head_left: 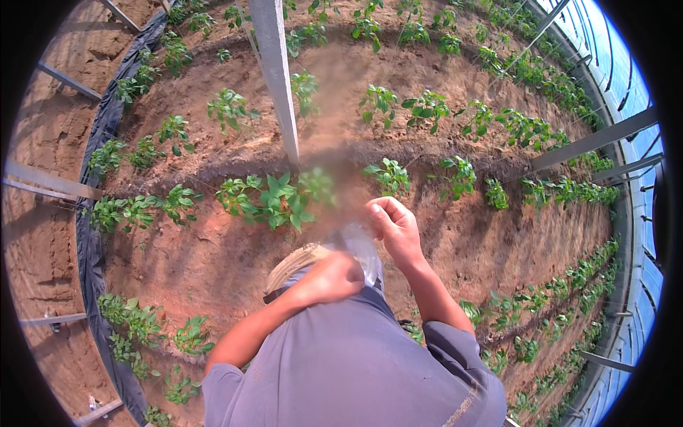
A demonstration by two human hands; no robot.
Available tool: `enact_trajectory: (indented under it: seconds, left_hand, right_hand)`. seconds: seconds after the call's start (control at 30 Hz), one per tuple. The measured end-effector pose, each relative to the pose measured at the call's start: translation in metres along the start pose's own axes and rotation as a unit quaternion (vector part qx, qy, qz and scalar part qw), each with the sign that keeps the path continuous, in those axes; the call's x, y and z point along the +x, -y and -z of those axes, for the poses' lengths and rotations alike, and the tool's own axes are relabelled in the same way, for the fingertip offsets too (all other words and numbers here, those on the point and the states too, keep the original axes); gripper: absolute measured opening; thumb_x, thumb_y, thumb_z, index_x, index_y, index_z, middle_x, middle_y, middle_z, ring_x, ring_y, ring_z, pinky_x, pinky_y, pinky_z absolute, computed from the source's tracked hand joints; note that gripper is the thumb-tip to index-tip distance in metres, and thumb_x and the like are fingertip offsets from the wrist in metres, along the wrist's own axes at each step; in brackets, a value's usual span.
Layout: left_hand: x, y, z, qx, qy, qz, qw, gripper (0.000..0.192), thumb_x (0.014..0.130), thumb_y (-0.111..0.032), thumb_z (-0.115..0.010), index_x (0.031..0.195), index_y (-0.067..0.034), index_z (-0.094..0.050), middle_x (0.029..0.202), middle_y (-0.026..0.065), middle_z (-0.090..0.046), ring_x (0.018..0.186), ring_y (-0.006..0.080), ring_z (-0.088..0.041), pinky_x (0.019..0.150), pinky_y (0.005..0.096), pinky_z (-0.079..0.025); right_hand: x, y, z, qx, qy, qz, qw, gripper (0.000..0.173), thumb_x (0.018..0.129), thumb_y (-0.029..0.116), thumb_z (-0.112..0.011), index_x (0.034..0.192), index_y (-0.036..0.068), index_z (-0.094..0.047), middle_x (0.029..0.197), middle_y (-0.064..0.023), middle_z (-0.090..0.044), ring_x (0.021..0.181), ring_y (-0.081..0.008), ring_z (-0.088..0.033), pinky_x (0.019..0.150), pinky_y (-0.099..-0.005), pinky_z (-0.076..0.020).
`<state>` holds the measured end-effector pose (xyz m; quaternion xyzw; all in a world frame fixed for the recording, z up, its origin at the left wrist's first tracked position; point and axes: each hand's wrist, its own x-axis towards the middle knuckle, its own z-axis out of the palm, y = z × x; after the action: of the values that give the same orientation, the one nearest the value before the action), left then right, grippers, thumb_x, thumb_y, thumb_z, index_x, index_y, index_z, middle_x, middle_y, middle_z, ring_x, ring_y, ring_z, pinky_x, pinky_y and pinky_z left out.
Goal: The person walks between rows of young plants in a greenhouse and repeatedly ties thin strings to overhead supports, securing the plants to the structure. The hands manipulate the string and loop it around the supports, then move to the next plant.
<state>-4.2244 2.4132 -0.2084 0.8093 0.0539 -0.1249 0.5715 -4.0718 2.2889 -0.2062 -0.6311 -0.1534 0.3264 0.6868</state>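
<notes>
My left hand (333, 277) is curled in front of my waist, its fingertips against a clear, shiny plastic piece (367, 251). Whether the fingers grip that plastic is not clear. Higher and to the right, my right hand (395, 227) has its thumb and forefinger brought together. A blurred patch covers the space by its fingertips, so anything thin between them cannot be made out. A bundle of pale, straw-coloured strands (293, 266) lies at my waist beside the left forearm. Just ahead grows a leafy green plant (278, 202), partly blurred at its right side.
A grey post (277, 80) rises from the soil ridge ahead. Rows of young plants (389, 176) cross the brown soil, with thin strings among some of them. Black sheeting (92, 251) edges the bed at left. Slanted posts (592, 140) and the greenhouse film wall (640, 160) stand at right.
</notes>
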Motion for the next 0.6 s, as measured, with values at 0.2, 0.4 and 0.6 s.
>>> enact_trajectory:
  seconds: [0.2,0.4,0.6]
  left_hand:
    - [-0.008,0.018,-0.006,-0.185,0.011,0.068,0.980,0.008,0.089,-0.011,-0.074,0.091,-0.003,-0.073,0.088,0.0023,-0.068,0.084,0.0113,-0.063,0.076,0.0303,-0.052]
    - [-0.022,0.016,0.011,-0.434,-0.015,0.065,0.899,0.007,0.102,-0.011,-0.065,0.102,-0.006,-0.060,0.103,0.0067,-0.071,0.094,0.0183,-0.070,0.090,0.0360,-0.058]
    - [-0.044,-0.014,0.047,-0.545,-0.090,-0.005,0.834,0.016,0.107,-0.019,-0.060,0.108,-0.006,-0.051,0.071,-0.0001,-0.050,0.052,0.0072,-0.044,0.047,0.0217,-0.041]
  right_hand:
    - [-0.002,-0.005,-0.007,-0.038,0.027,-0.001,0.999,0.019,0.109,0.025,-0.067,0.110,0.006,-0.070,0.087,0.0071,-0.066,0.070,-0.0009,-0.052,0.062,-0.0208,-0.0427]
    - [0.002,0.005,-0.011,-0.070,0.190,0.063,0.977,0.035,0.112,0.035,-0.060,0.123,0.003,-0.068,0.102,-0.0027,-0.072,0.093,-0.0095,-0.065,0.083,-0.0294,-0.0540]
    - [0.018,0.039,-0.009,-0.140,0.478,-0.098,0.861,0.042,0.114,0.045,-0.054,0.113,0.005,-0.068,0.078,0.0042,-0.059,0.073,-0.0067,-0.052,0.067,-0.0283,-0.0445]
